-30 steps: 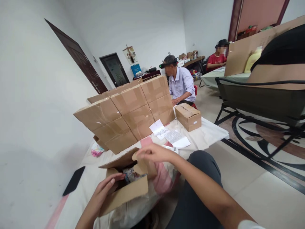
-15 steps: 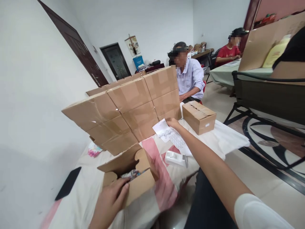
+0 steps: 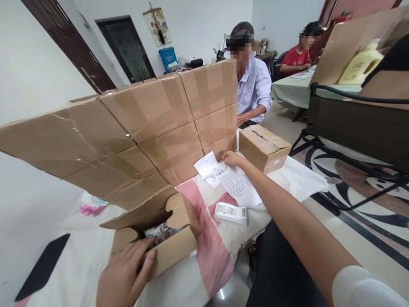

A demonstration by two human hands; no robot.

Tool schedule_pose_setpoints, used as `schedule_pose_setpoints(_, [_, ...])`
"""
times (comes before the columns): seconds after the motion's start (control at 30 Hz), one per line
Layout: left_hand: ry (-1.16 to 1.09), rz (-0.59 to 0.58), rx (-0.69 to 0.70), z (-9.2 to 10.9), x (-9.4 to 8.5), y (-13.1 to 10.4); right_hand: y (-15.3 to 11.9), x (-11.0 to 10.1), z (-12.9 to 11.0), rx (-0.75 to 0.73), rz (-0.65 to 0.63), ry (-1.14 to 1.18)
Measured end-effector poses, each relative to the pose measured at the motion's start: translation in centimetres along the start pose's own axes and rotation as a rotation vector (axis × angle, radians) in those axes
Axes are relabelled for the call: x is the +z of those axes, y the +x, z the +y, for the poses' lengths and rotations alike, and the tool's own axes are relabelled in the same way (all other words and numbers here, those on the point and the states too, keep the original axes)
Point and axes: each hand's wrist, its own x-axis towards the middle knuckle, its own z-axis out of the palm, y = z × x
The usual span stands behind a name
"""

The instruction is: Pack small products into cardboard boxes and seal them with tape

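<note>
My left hand [image 3: 126, 270] grips the near wall of an open cardboard box [image 3: 174, 251], its thumb outside and its fingers over the rim. Partly hidden inside the box lie crinkly, patterned packets [image 3: 164, 232]. Stretched forward, my right hand [image 3: 232, 158] has its fingers pinched at the far edge of a printed paper sheet [image 3: 238, 185]; the fingertips are small in view. Beside it, a paper piece with a line drawing [image 3: 209, 168] lies against the sheet. Nearer to me is a white tape dispenser [image 3: 230, 213].
Taped cardboard boxes form a tall wall [image 3: 166, 140] behind the open box. A closed carton [image 3: 265, 149] stands at the right. A dark flat object [image 3: 43, 266] and a pink packet [image 3: 92, 204] lie left. Two people sit beyond; a folding chair [image 3: 351, 123] is at right.
The view has shifted closer, so the box wall looks larger. The paper in my right hand lies flatter on the cloth. My left hand remains at the box rim.
</note>
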Motion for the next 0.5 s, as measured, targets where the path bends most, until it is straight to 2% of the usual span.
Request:
schedule_pose_setpoints(0.17, [0.016,-0.01,-0.016,-0.6,0.7,0.9,-2.5,0.3,-1.0,-0.013,-0.054,-0.008])
schedule_pose_setpoints(0.37, [0.019,0.009,0.013,0.1,0.9,-0.5,-5.3,-1.7,0.4,-0.01,-0.054,-0.053])
schedule_pose_setpoints(0.5, [0.041,0.032,0.009,1.1,0.8,-1.1,-5.8,-2.3,-0.3,-0.128,-0.064,0.054])
